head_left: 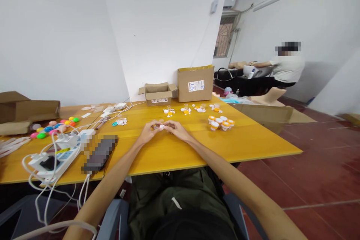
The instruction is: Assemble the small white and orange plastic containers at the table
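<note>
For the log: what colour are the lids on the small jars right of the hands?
Orange and white lids on the small jars, head view.

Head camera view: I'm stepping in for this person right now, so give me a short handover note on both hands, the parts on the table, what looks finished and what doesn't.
Left hand and right hand: both rest on the yellow table, fingertips together around a small white piece; too small to tell what it is.
Parts: loose little clusters of white and orange pieces lie beyond the hands, in front of the cardboard boxes.
Done: a group of small capped bottles stands upright to the right of the hands.
Left: the loose clusters look unassembled.
</note>
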Demonstrator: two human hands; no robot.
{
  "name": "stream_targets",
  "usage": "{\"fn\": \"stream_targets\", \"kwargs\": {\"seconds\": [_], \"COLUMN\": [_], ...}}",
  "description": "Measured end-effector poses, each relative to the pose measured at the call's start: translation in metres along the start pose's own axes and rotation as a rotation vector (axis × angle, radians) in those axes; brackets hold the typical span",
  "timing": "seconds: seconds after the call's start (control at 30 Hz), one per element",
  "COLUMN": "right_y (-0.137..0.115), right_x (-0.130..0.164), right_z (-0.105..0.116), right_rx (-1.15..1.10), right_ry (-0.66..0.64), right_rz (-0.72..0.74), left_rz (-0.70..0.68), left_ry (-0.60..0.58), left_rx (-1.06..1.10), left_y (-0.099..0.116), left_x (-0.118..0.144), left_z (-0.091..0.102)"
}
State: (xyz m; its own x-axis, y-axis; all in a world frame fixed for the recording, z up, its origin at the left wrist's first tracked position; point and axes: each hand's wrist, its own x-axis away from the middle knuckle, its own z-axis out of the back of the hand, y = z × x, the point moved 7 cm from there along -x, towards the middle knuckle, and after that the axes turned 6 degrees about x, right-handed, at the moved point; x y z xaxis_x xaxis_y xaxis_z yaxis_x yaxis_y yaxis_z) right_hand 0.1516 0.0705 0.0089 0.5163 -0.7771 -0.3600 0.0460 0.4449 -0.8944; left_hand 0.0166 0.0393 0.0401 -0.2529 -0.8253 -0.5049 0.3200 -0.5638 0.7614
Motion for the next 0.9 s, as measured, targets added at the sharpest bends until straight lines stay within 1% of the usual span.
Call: {"fn": "stream_targets", "kwargs": {"seconds": [0.17, 0.3, 0.6, 0.9], "right_y": [0.007, 0.009, 0.011, 0.011], "right_x": [0.000, 0.000, 0.000, 0.001], "right_z": [0.004, 0.005, 0.004, 0.003], "right_rx": [-0.012, -0.032, -0.088, -0.103], "right_ry": [0.030, 0.045, 0.044, 0.010], "right_rz": [-0.028, -0.041, -0.072, -0.082], "left_rz": [0.007, 0.020, 0.027, -0.013], "left_ry": [-0.024, -0.024, -0.026, -0.027], "left_rx": [0.008, -0.003, 0.020, 0.007], "left_y": [0.000, -0.002, -0.002, 0.000], "left_x": [0.000, 0.001, 0.002, 0.003], "left_z": [-0.003, -0.004, -0.006, -0.007]}}
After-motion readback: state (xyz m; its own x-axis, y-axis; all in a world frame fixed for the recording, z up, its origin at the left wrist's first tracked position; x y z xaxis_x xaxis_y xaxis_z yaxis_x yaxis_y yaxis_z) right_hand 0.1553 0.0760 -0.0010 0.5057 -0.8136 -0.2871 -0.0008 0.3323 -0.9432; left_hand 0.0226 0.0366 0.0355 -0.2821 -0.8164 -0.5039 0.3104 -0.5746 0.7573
